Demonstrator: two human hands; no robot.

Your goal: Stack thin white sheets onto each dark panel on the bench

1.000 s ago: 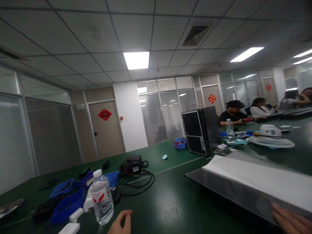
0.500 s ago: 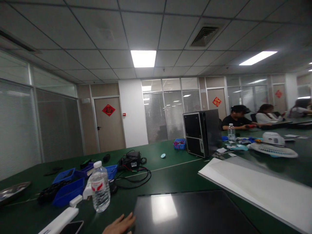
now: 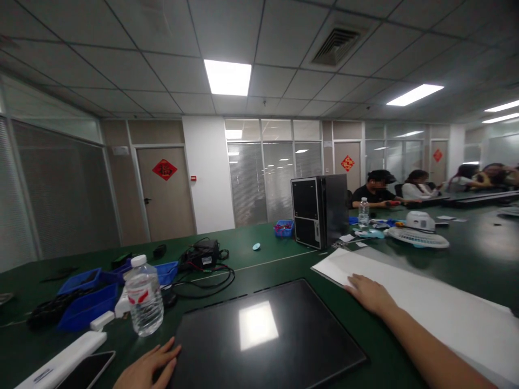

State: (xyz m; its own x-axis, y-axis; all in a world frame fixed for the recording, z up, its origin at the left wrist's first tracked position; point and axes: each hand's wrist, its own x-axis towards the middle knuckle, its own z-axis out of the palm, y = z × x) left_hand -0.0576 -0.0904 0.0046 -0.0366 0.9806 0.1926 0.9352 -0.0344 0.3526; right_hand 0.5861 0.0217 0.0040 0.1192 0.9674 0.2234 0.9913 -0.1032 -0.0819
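Note:
A flat black screen panel (image 3: 259, 346) lies on the green table in front of me, reflecting a ceiling light. At its left edge is my left hand (image 3: 148, 367), fingers stretched out, their tips at the panel's rim. To the right, my right hand (image 3: 371, 294) rests across the near edge of some large white sheets (image 3: 430, 313); its fingers look extended, though the thumb is hard to make out. A clear water bottle (image 3: 144, 302) stands upright beyond my left hand. Beside that hand lie a phone (image 3: 87, 370) and a long white box-like bar (image 3: 67, 359).
Blue trays (image 3: 87, 308) and a black adapter with cables (image 3: 205, 254) sit at the left. Farther back stand a black computer tower (image 3: 320, 210) and a small blue basket (image 3: 284, 228). A white fan (image 3: 419, 229) lies at the right, near seated people (image 3: 373, 189).
My right hand and forearm have come into view over the white sheets. The view has tilted down and turned right, showing more of the panel. My left hand stays at the panel's left edge.

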